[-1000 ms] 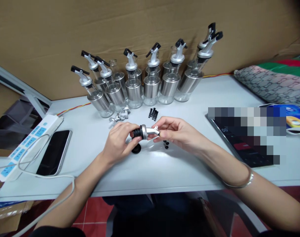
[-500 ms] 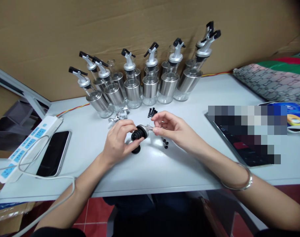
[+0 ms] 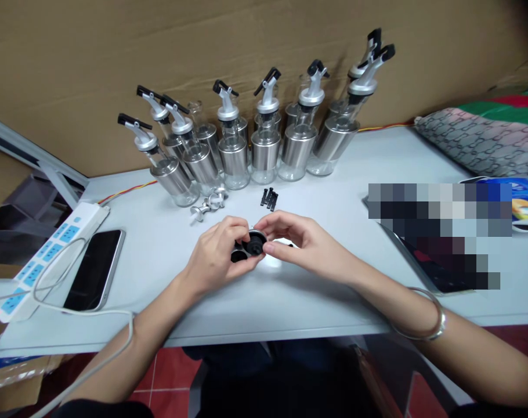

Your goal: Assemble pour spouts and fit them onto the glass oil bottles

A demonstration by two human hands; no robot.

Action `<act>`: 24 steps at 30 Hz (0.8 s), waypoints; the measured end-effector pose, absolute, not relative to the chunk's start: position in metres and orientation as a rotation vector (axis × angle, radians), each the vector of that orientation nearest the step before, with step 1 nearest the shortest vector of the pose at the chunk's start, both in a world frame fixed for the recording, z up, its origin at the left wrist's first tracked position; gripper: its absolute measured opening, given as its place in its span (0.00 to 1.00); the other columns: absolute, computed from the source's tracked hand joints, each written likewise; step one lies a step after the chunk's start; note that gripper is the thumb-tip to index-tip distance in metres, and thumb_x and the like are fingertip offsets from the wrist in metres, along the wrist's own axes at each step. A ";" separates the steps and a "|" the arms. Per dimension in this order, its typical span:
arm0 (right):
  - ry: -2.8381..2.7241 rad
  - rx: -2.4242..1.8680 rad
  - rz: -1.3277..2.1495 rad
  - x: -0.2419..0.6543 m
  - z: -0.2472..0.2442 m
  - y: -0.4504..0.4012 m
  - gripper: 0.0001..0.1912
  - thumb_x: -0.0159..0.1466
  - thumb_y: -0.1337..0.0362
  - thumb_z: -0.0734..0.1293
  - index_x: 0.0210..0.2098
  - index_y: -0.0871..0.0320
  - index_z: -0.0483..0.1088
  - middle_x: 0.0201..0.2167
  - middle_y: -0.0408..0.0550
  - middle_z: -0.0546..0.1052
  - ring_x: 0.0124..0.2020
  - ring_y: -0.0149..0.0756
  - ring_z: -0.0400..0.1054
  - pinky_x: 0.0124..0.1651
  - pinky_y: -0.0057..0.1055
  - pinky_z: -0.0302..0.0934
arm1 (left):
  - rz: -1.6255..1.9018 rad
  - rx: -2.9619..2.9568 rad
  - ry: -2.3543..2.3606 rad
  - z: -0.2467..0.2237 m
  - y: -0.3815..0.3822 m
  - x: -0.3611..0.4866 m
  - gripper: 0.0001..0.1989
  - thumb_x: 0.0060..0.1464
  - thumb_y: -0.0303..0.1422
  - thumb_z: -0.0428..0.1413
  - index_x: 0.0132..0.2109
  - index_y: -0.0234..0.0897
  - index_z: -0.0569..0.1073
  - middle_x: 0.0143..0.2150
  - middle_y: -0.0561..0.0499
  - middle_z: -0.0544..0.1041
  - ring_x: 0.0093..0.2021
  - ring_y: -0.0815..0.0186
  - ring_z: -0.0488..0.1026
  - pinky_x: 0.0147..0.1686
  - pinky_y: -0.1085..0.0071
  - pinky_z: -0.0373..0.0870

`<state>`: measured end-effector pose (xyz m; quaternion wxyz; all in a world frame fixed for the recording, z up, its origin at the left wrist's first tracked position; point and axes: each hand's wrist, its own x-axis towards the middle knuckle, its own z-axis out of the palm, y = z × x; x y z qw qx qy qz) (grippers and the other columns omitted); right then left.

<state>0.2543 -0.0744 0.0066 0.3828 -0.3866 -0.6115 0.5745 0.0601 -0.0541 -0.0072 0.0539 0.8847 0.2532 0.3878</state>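
Note:
Between both hands is a pourer top (image 3: 256, 243), its black ribbed stopper turned toward the camera and its silver rim partly showing. My left hand (image 3: 218, 247) is closed round its left side and underside. The fingertips of my right hand (image 3: 301, 241) press on its right edge. Another black stopper (image 3: 239, 255) shows just below my left fingers. Silver spout parts (image 3: 209, 204) lie on the table behind my left hand. Small black sticks (image 3: 269, 198) rest a little beyond the hands. Small black caps are mostly hidden behind my right hand.
Glass bottles with steel sleeves (image 3: 265, 152), several with pourers, stand along the cardboard wall (image 3: 246, 35). At left are a phone (image 3: 94, 270), a white power strip (image 3: 50, 255) and a cable. A dark, partly blurred device (image 3: 403, 249) and a patterned cushion (image 3: 485, 139) are on the right.
The pourer top has turned so its stopper faces the camera, and its spout is now hidden. My right hand has moved slightly down and closer to my left.

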 end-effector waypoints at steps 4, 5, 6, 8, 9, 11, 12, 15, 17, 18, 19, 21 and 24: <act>-1.582 -0.992 1.482 0.255 0.007 -0.076 0.10 0.59 0.62 0.67 0.39 0.58 0.69 0.37 0.47 0.74 0.38 0.33 0.70 0.43 0.32 0.64 | 1.134 2.706 0.772 -0.009 -0.055 0.061 0.09 0.59 0.36 0.53 0.41 0.39 0.61 0.35 0.50 0.70 0.31 0.69 0.68 0.30 0.73 0.68; -1.590 -0.994 1.481 0.254 0.008 -0.076 0.10 0.59 0.62 0.66 0.39 0.58 0.69 0.37 0.47 0.75 0.38 0.34 0.70 0.43 0.32 0.64 | 1.132 2.713 0.770 -0.009 -0.054 0.061 0.09 0.59 0.37 0.52 0.41 0.39 0.61 0.34 0.51 0.70 0.31 0.69 0.68 0.30 0.73 0.67; -1.597 -0.995 1.479 0.254 0.008 -0.076 0.09 0.59 0.62 0.66 0.39 0.58 0.69 0.37 0.47 0.75 0.38 0.34 0.70 0.43 0.32 0.64 | 1.131 2.719 0.763 -0.010 -0.054 0.061 0.09 0.60 0.37 0.52 0.41 0.39 0.61 0.33 0.52 0.69 0.30 0.69 0.68 0.29 0.74 0.66; -1.606 -0.990 1.475 0.254 0.009 -0.076 0.09 0.59 0.62 0.66 0.39 0.58 0.69 0.37 0.47 0.75 0.38 0.34 0.70 0.43 0.32 0.65 | 1.128 2.733 0.745 -0.010 -0.054 0.061 0.08 0.61 0.38 0.51 0.42 0.39 0.61 0.31 0.54 0.68 0.28 0.70 0.67 0.27 0.75 0.64; -1.606 -0.986 1.474 0.254 0.009 -0.075 0.09 0.59 0.62 0.66 0.39 0.58 0.69 0.37 0.47 0.75 0.38 0.34 0.71 0.43 0.32 0.65 | 1.125 2.740 0.739 -0.010 -0.054 0.061 0.08 0.61 0.38 0.50 0.42 0.39 0.61 0.30 0.54 0.68 0.27 0.70 0.66 0.26 0.75 0.63; -1.602 -0.982 1.472 0.254 0.008 -0.075 0.09 0.58 0.63 0.67 0.38 0.58 0.69 0.37 0.47 0.75 0.38 0.34 0.71 0.43 0.33 0.65 | 1.122 2.756 0.748 -0.009 -0.054 0.061 0.08 0.62 0.38 0.50 0.42 0.39 0.61 0.28 0.55 0.68 0.26 0.71 0.65 0.25 0.75 0.62; -1.596 -0.983 1.470 0.254 0.008 -0.075 0.09 0.58 0.63 0.67 0.38 0.58 0.69 0.36 0.47 0.75 0.38 0.34 0.70 0.44 0.33 0.65 | 1.123 2.767 0.761 -0.008 -0.054 0.061 0.08 0.62 0.38 0.50 0.42 0.39 0.62 0.28 0.56 0.68 0.25 0.71 0.64 0.25 0.75 0.61; -1.580 -0.984 1.457 0.254 0.006 -0.075 0.10 0.57 0.63 0.68 0.38 0.58 0.67 0.35 0.47 0.74 0.37 0.34 0.70 0.43 0.33 0.65 | 1.135 2.809 0.794 -0.006 -0.054 0.061 0.09 0.62 0.39 0.49 0.43 0.38 0.62 0.27 0.56 0.68 0.25 0.71 0.65 0.27 0.74 0.62; -1.572 -0.979 1.449 0.254 0.005 -0.075 0.11 0.56 0.63 0.68 0.39 0.58 0.67 0.36 0.46 0.74 0.36 0.33 0.69 0.42 0.33 0.65 | 1.134 2.821 0.805 -0.006 -0.053 0.060 0.09 0.62 0.39 0.49 0.43 0.38 0.63 0.28 0.55 0.69 0.26 0.70 0.66 0.28 0.74 0.62; -1.569 -0.975 1.451 0.253 0.005 -0.075 0.11 0.57 0.62 0.68 0.39 0.57 0.66 0.36 0.46 0.74 0.36 0.33 0.69 0.42 0.33 0.65 | 1.124 2.818 0.811 -0.006 -0.054 0.060 0.09 0.62 0.39 0.49 0.43 0.38 0.63 0.28 0.55 0.69 0.26 0.70 0.66 0.28 0.74 0.62; -1.566 -0.972 1.455 0.253 0.005 -0.075 0.11 0.57 0.62 0.67 0.39 0.57 0.66 0.36 0.46 0.74 0.36 0.33 0.69 0.42 0.32 0.65 | 1.112 2.808 0.816 -0.006 -0.054 0.060 0.09 0.62 0.39 0.49 0.44 0.38 0.64 0.29 0.54 0.70 0.27 0.69 0.67 0.28 0.73 0.63; -1.565 -0.969 1.463 0.252 0.005 -0.075 0.11 0.57 0.63 0.67 0.40 0.57 0.66 0.37 0.46 0.74 0.36 0.32 0.69 0.41 0.32 0.65 | 1.079 2.781 0.810 -0.006 -0.054 0.059 0.09 0.61 0.38 0.49 0.45 0.38 0.64 0.31 0.53 0.71 0.29 0.68 0.68 0.30 0.72 0.64; -1.572 -0.975 1.461 0.251 0.006 -0.076 0.10 0.58 0.63 0.67 0.40 0.57 0.66 0.37 0.46 0.75 0.36 0.32 0.69 0.41 0.32 0.65 | 1.041 2.744 0.756 -0.004 -0.055 0.059 0.09 0.62 0.35 0.47 0.47 0.38 0.63 0.34 0.49 0.73 0.32 0.66 0.70 0.33 0.69 0.66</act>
